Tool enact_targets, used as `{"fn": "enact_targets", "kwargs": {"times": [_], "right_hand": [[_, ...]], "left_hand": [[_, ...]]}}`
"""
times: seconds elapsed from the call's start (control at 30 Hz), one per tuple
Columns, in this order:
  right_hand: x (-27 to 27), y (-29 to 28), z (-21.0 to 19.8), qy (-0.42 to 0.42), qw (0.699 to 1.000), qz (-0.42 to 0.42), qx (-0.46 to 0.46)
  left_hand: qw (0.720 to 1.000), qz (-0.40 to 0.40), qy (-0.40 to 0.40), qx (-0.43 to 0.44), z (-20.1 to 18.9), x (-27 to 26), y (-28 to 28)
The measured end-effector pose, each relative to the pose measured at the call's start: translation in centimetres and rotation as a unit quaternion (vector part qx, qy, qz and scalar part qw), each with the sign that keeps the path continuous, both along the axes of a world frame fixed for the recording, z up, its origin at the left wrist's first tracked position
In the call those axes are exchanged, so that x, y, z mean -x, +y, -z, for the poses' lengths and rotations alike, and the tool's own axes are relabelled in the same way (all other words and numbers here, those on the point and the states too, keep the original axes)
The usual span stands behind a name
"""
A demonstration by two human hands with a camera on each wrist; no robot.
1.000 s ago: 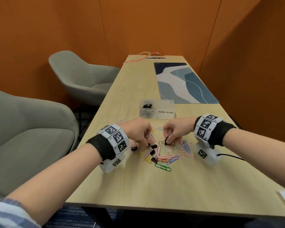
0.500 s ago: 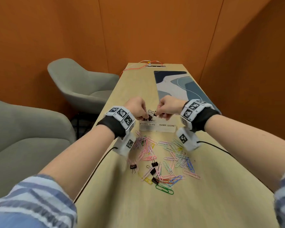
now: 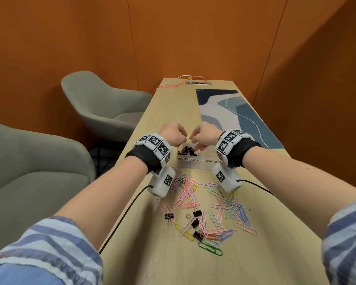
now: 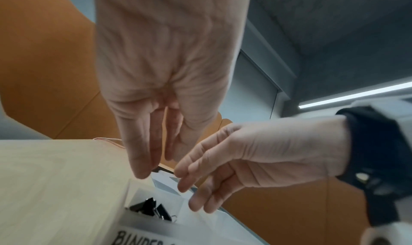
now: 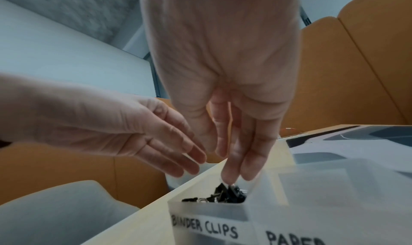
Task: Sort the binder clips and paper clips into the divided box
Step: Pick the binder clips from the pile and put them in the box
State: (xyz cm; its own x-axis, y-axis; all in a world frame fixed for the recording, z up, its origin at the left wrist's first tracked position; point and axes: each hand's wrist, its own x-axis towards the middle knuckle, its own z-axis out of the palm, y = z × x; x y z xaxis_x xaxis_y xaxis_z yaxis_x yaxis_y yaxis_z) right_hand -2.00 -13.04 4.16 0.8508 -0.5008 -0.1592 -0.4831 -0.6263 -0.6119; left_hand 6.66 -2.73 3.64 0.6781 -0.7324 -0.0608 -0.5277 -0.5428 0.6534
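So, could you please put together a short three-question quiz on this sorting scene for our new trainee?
1. True or false: the compartment labelled PAPER CLIPS of the divided box already holds most of the coloured paper clips.
2. Multiple choice: over which compartment do the left hand and the right hand hover? A) the one labelled BINDER CLIPS B) the one labelled PAPER CLIPS C) neither
3. Fill in: the loose binder clips on the table are coloured ____.

Key: 1 false, the paper clips lie on the table; 2 A; 3 black.
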Motion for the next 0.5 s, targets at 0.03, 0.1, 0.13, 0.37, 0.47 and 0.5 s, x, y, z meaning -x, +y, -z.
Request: {"fn": "enact_targets", "kwargs": {"times": [0.03, 0.1, 0.13, 0.37, 0.47, 0.5], "right_hand": [[0.4, 0.3, -0.1, -0.002, 1.0, -0.013, 0.016], [1.8, 1.4, -0.3, 0.012, 0.998, -0.055, 0.039], [2.7, 2.1, -0.4, 0.027, 0.995, -0.085, 0.046], [9.4, 7.3, 1.6, 0.234, 0.915, -0.313, 0.101], [10.6, 8.7, 3.1, 0.204, 0.903, -0.335, 0.174], [10.8, 9.0, 3.5, 0.185, 0.902, -0.341, 0.19]], "left_hand": [[1.0, 0.007, -0.021, 0.001, -0.2, 0.4, 0.5], [0.996, 0.032, -0.084, -0.012, -0.5, 1.5, 1.9], [0.992, 0.05, -0.111, -0.027, -0.6, 2.2, 2.8], [0.946, 0.224, -0.041, -0.231, 1.0, 7.3, 9.5], [0.926, 0.25, -0.034, -0.282, 2.7, 8.6, 10.7], [0.924, 0.253, -0.045, -0.283, 3.1, 8.9, 10.9]]}}
